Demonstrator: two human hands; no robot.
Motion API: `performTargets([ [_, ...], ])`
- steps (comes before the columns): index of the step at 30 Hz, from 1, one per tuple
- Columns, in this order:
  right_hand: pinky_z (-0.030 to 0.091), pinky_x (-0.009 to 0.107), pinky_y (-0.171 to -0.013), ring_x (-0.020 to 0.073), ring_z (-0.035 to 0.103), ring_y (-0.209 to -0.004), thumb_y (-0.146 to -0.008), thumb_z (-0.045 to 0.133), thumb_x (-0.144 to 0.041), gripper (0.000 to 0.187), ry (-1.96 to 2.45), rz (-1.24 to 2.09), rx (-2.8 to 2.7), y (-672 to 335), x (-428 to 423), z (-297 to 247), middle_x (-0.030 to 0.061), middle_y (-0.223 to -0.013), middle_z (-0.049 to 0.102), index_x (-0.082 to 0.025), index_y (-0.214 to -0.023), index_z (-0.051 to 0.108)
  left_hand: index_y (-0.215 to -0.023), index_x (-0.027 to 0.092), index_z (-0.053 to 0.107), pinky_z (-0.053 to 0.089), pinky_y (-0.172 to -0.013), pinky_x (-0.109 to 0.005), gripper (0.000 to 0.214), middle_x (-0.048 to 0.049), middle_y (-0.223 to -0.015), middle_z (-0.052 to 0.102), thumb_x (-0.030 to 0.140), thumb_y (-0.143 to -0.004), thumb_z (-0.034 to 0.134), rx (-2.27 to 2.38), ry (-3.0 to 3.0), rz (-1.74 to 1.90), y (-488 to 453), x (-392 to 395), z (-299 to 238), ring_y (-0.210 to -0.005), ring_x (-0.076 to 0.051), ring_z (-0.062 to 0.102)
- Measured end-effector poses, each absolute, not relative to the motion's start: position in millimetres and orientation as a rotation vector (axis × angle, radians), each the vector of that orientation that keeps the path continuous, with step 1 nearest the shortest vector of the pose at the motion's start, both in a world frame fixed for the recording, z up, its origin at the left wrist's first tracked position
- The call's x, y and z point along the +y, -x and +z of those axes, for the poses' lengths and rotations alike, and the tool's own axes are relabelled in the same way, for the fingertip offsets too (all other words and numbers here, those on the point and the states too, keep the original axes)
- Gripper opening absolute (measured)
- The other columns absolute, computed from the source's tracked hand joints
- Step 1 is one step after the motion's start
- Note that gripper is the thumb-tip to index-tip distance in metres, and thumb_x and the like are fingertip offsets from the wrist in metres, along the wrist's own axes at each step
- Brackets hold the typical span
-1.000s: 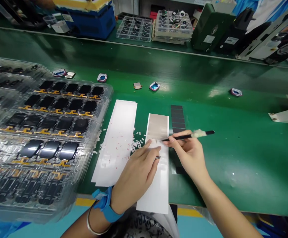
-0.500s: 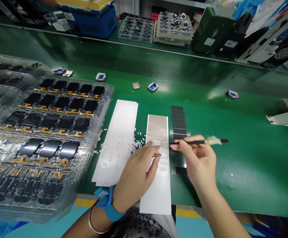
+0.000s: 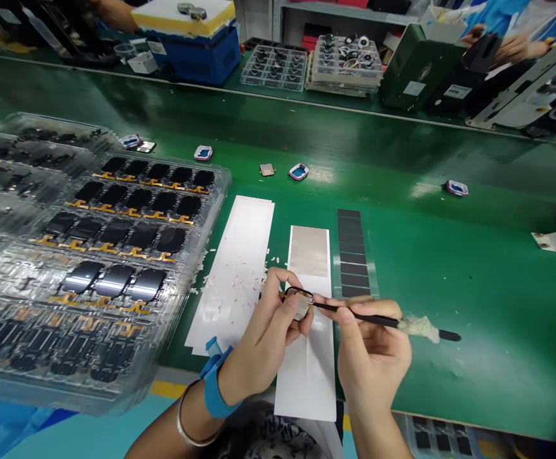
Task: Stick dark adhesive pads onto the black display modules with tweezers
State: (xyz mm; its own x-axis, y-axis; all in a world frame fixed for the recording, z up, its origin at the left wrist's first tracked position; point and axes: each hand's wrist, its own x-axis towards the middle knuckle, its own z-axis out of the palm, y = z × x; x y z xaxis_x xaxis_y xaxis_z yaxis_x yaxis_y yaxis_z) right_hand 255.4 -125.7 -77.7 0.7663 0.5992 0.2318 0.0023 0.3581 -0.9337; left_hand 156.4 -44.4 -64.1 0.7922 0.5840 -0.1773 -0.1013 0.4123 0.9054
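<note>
My left hand [image 3: 271, 331] grips a small rounded-square display panel [image 3: 301, 306] between thumb and fingers. Its rim is black, and its face toward me looks pale. In my right hand [image 3: 371, 344] is a pair of thin black tweezers [image 3: 373, 317] with pale wrapping near the rear end. Their tip meets the near right edge of the panel; whether it pinches anything is too small to see. Beneath both hands lies a white backing sheet [image 3: 307, 382] with a grey-beige adhesive area [image 3: 309, 250] at its far end. Beside it runs a clear strip of black rectangles [image 3: 352, 252].
Stacked clear trays [image 3: 225, 185] with black display panels fill the left side. White sheets [image 3: 244, 255] with tiny scraps lie between. Blue-and-white frames [image 3: 299, 171] sit farther back. Behind the ledge stand a blue box [image 3: 201, 57] and parts trays [image 3: 347, 60]; a co-worker's hands [image 3: 517, 48] show top right.
My left hand has come off the sheet and now holds the display panel up, tilted. My right hand has brought the tweezers lower, with the tip at the panel. The view has shifted slightly.
</note>
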Motion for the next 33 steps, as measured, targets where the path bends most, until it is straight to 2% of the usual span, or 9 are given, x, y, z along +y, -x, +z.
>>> performTargets([
  [4,0.064,0.028,-0.078,0.0178,0.074,-0.086,-0.086,0.063,-0.006,0.016,1.194,0.4,-0.615,-256.7,-126.6,-78.5,-0.0002,-0.085,0.068,-0.021,-0.09,0.059,-0.1,0.025,0.037,0.029,-0.054,-0.02,0.01,0.0065,-0.069,0.048,0.033,-0.103,0.032,0.52,-1.091,0.474,-157.4,-44.6,-66.5,-0.056,-0.008,0.033],
  [11,0.065,0.031,-0.074,0.0194,0.074,-0.086,-0.085,0.065,-0.01,0.014,1.254,0.399,-0.59,-256.2,-127.1,-79.6,0.0009,-0.084,0.069,-0.022,-0.09,0.059,-0.1,0.025,0.037,0.03,-0.054,-0.021,0.012,0.0059,-0.07,0.049,0.035,-0.104,0.031,0.532,-1.09,0.455,-156.1,-45.0,-66.9,-0.055,-0.009,0.032],
  [18,0.065,0.028,-0.075,0.018,0.074,-0.088,-0.086,0.064,-0.008,0.016,1.237,0.411,-0.587,-256.5,-127.6,-80.1,-0.0003,-0.085,0.069,-0.023,-0.091,0.06,-0.1,0.025,0.037,0.028,-0.053,-0.022,0.013,0.0062,-0.07,0.049,0.035,-0.104,0.031,0.535,-1.106,0.446,-155.5,-44.8,-66.2,-0.054,-0.008,0.031],
  [29,0.065,0.029,-0.071,0.0187,0.074,-0.085,-0.086,0.065,-0.01,0.014,1.257,0.422,-0.558,-255.5,-128.1,-80.9,0.0003,-0.085,0.071,-0.022,-0.09,0.059,-0.099,0.025,0.037,0.023,-0.045,-0.021,0.016,0.0068,-0.068,0.051,0.039,-0.104,0.033,0.563,-1.128,0.453,-157.8,-46.2,-66.1,-0.047,-0.006,0.028],
  [33,0.065,0.032,-0.075,0.019,0.074,-0.086,-0.087,0.063,-0.009,0.015,1.216,0.443,-0.586,-255.8,-129.0,-80.9,0.0007,-0.086,0.07,-0.023,-0.092,0.059,-0.097,0.024,0.037,0.03,-0.044,-0.019,0.015,0.0055,-0.074,0.055,0.037,-0.104,0.034,0.569,-1.198,0.511,-157.9,-48.1,-67.8,-0.044,-0.004,0.035],
])
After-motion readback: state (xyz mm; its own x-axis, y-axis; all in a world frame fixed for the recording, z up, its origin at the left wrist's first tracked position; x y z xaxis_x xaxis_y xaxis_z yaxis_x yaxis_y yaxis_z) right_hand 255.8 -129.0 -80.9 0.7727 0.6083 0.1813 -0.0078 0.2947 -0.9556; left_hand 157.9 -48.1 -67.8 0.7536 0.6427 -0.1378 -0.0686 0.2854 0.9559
